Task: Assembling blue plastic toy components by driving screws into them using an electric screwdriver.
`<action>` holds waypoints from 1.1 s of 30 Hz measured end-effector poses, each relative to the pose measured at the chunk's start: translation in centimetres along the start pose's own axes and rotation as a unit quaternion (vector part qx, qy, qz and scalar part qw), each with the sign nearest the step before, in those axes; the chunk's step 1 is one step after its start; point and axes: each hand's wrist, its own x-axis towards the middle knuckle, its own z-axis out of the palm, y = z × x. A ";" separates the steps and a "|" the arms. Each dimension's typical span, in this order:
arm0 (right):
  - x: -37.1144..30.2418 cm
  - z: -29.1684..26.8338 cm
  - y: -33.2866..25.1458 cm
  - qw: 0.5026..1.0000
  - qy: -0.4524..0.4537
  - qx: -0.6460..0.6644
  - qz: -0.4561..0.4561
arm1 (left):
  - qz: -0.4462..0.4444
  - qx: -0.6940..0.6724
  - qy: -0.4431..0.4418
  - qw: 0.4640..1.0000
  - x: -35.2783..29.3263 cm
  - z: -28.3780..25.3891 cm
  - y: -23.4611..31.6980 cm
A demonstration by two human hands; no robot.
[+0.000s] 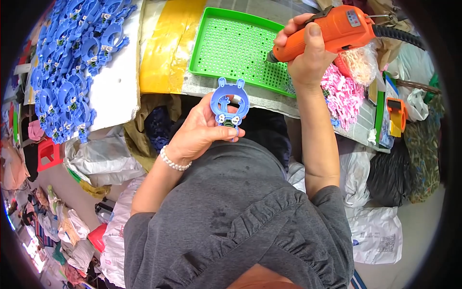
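Between the thumb and fingers of my left hand [204, 126] is a blue plastic toy part [230, 96], a ring-shaped frame with small ear-like tabs on top and white-and-dark pieces at its lower end. My right hand [313, 60] is wrapped round an orange electric screwdriver [332, 34], held up to the right with its dark tip pointing down and left. That tip is over a green perforated tray [196, 62], apart from the blue part. Small metallic pieces, perhaps screws, lie in the tray's near right corner, partly hidden by my right wrist.
A heap of similar blue parts [62, 72] covers a white board [126, 72] on the left. Pink-and-white small pieces [342, 94] and a bag of pale pieces [363, 65] lie to the right. The screwdriver's black coiled cord [397, 34] runs off right. Bags [103, 159] crowd beneath the table.
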 end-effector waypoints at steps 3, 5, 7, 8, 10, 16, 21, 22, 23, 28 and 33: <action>0.0 0.0 0.0 1.000 0.000 0.002 -0.008 | -0.014 0.022 0.016 1.000 0.0 0.1 0.1; 0.0 0.1 0.0 1.000 0.003 -0.001 -0.002 | -0.014 0.019 0.015 1.000 0.1 0.3 0.1; 0.0 0.1 -0.1 1.000 0.001 -0.004 -0.004 | -0.014 0.016 0.014 1.000 0.2 0.4 0.0; 0.0 0.1 0.0 1.000 -0.002 -0.006 -0.007 | -0.010 0.021 0.015 1.000 0.3 0.4 0.0; 0.0 0.0 0.1 1.000 -0.001 -0.004 -0.011 | -0.006 0.025 0.016 1.000 0.4 0.4 -0.1; 0.0 0.0 -0.8 1.000 0.001 0.015 0.001 | 0.004 0.027 0.019 0.999 0.6 0.3 -0.3; -0.1 -0.6 -1.6 0.997 -0.027 0.059 0.034 | 0.023 0.028 0.018 0.999 0.6 0.0 -0.7; -0.1 -0.7 -2.2 0.996 -0.031 0.073 0.050 | 0.024 0.031 0.017 0.999 0.7 0.2 -0.6; -0.4 -0.8 -3.0 0.996 -0.043 0.072 0.034 | 0.023 0.033 0.017 0.999 0.7 0.3 -0.6; -2.4 -0.4 -6.3 0.955 -0.230 0.189 0.002 | 0.030 0.032 0.023 0.999 0.8 0.7 -0.5; -4.1 0.1 -8.7 0.941 -0.322 0.101 0.028 | 0.025 0.022 0.033 0.999 0.6 1.3 -0.1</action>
